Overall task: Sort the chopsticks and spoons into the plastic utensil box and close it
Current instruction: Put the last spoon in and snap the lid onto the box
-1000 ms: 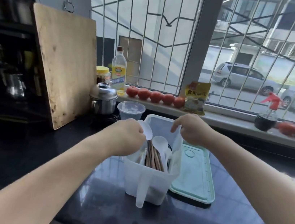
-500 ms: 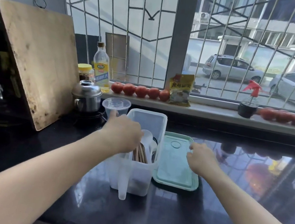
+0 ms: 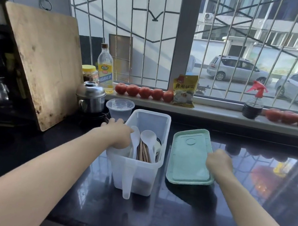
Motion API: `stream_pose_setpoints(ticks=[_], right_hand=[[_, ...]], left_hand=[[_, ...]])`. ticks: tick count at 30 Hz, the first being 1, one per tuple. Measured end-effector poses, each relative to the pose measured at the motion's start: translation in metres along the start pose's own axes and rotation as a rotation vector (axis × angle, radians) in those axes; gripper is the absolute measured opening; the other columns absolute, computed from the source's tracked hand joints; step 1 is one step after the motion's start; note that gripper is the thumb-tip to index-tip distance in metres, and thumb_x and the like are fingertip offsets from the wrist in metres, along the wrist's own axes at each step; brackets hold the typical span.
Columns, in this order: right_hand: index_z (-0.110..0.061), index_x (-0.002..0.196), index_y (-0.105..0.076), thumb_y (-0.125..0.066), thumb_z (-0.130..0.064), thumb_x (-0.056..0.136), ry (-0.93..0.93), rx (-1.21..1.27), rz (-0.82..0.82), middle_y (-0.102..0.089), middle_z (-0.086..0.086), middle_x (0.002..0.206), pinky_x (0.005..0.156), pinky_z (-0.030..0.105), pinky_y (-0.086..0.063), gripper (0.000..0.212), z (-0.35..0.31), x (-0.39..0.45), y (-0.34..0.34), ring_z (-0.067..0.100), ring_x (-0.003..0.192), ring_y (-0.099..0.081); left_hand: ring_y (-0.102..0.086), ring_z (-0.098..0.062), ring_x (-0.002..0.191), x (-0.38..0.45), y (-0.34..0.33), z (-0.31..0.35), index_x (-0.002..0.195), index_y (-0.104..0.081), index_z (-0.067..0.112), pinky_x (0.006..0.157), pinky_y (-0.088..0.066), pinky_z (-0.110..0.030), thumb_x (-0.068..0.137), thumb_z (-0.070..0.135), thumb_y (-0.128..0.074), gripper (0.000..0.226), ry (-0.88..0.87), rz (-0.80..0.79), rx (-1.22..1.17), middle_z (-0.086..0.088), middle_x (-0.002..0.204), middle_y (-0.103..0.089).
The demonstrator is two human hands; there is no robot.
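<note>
A translucent rectangular plastic utensil box (image 3: 137, 170) stands open on the glossy black stone worktop (image 3: 178, 212), holding brown wooden chopsticks (image 3: 143, 152) and at least two white plastic spoons (image 3: 148, 138). Left hand (image 3: 117, 135) grips its left rim; right hand (image 3: 219, 161) curls on the mint-green lid (image 3: 188, 156) just beside.

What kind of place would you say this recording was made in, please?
Most likely a home kitchen: a worn wooden cutting board leans by a steel pot, and a cooking oil bottle and tomatoes line the windowsill above a dark stone counter.
</note>
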State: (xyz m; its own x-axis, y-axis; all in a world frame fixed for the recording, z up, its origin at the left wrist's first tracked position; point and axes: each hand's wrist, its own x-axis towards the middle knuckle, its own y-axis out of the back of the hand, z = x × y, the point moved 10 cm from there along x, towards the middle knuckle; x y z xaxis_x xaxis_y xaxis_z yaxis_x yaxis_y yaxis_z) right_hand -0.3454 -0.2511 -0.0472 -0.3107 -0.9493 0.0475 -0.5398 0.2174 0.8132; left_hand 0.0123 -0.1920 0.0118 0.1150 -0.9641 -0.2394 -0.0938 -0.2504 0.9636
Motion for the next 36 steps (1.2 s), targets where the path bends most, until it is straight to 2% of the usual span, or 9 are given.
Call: stream_pose_setpoints(ticks=[3,5,9,12,16,22,26,33,36], right_hand=[[-0.007,0.084,-0.063,-0.045,-0.017,0.090,0.018,0.264,0.160,-0.061,0.017,0.089,0.072,0.039,-0.040,0.022,-0.016,0.001,0.054,0.035,0.085,-0.054],[-0.009,0.089,-0.065,-0.048,-0.020,0.094,0.079,0.408,0.286,-0.061,0.014,0.088,0.075,0.038,-0.041,0.022,-0.039,-0.006,0.096,0.035,0.088,-0.057],[-0.011,0.115,-0.066,-0.062,-0.025,0.094,0.467,0.588,0.496,-0.068,0.008,0.103,0.087,0.041,-0.053,0.026,-0.115,-0.040,0.164,0.030,0.095,-0.064],[-0.014,0.102,-0.067,-0.063,-0.020,0.095,0.761,0.530,0.440,-0.064,0.000,0.093,0.076,0.033,-0.049,0.010,-0.172,-0.063,0.161,0.022,0.085,-0.062],[-0.012,0.105,-0.073,-0.065,-0.016,0.095,1.089,0.168,0.422,-0.071,0.005,0.096,0.070,0.036,-0.051,0.013,-0.207,-0.092,0.104,0.026,0.084,-0.063],[-0.001,0.114,-0.072,-0.077,0.009,0.079,1.273,-0.043,0.296,-0.071,0.017,0.114,0.100,0.047,-0.053,0.037,-0.188,-0.086,0.026,0.039,0.107,-0.066],[0.000,0.121,-0.069,-0.082,0.003,0.077,1.362,-0.091,0.170,-0.067,0.019,0.121,0.109,0.037,-0.040,0.046,-0.195,-0.088,0.004,0.041,0.118,-0.061],[-0.003,0.145,-0.048,-0.070,-0.004,0.088,1.272,-0.241,0.050,-0.053,0.014,0.144,0.119,0.038,-0.031,0.061,-0.206,-0.070,-0.010,0.034,0.139,-0.042],[-0.002,0.147,-0.044,-0.069,-0.001,0.087,1.216,-0.237,0.098,-0.051,0.012,0.145,0.118,0.039,-0.034,0.065,-0.210,-0.064,-0.006,0.031,0.139,-0.042]], left_hand=[[-0.019,-0.042,0.145,0.005,0.005,0.008,0.153,-0.039,0.040,0.117,-0.023,-0.058,0.103,0.035,-0.038,0.050,-0.002,-0.001,0.062,-0.014,0.156,-0.027],[-0.014,-0.043,0.148,0.008,0.015,0.008,0.153,-0.037,0.044,0.117,-0.020,-0.057,0.103,0.038,-0.038,0.051,0.001,0.052,-0.050,-0.014,0.162,-0.018],[-0.052,-0.031,0.126,-0.015,0.083,-0.025,0.137,-0.060,0.021,0.108,-0.041,-0.046,0.103,0.034,-0.049,0.038,-0.005,0.506,-0.844,-0.014,0.142,-0.057],[-0.067,-0.028,0.100,-0.032,0.080,-0.045,0.124,-0.059,0.013,0.095,-0.052,-0.048,0.105,0.044,-0.044,0.039,-0.004,0.307,-1.722,-0.016,0.118,-0.067],[-0.072,-0.039,0.104,-0.046,0.067,-0.056,0.128,-0.057,0.003,0.092,-0.058,-0.050,0.104,0.055,-0.037,0.061,-0.119,0.116,-2.191,-0.024,0.116,-0.072],[-0.069,-0.026,0.104,-0.062,0.031,-0.063,0.119,-0.067,0.004,0.097,-0.054,-0.040,0.102,0.019,-0.053,0.027,0.040,0.341,-1.806,-0.014,0.117,-0.072],[-0.060,-0.008,0.114,-0.069,0.014,-0.027,0.138,-0.060,0.026,0.097,-0.048,-0.030,0.100,0.023,-0.060,0.038,-0.070,0.229,-1.279,0.008,0.132,-0.063],[-0.061,-0.010,0.121,-0.062,-0.002,-0.018,0.134,-0.059,0.041,0.106,-0.047,-0.033,0.101,0.014,-0.044,0.045,-0.056,0.265,-1.204,0.014,0.138,-0.062],[-0.066,-0.018,0.111,-0.059,0.008,-0.017,0.129,-0.062,0.040,0.086,-0.052,-0.024,0.101,0.008,-0.038,0.049,-0.051,0.295,-1.151,0.006,0.132,-0.066]])
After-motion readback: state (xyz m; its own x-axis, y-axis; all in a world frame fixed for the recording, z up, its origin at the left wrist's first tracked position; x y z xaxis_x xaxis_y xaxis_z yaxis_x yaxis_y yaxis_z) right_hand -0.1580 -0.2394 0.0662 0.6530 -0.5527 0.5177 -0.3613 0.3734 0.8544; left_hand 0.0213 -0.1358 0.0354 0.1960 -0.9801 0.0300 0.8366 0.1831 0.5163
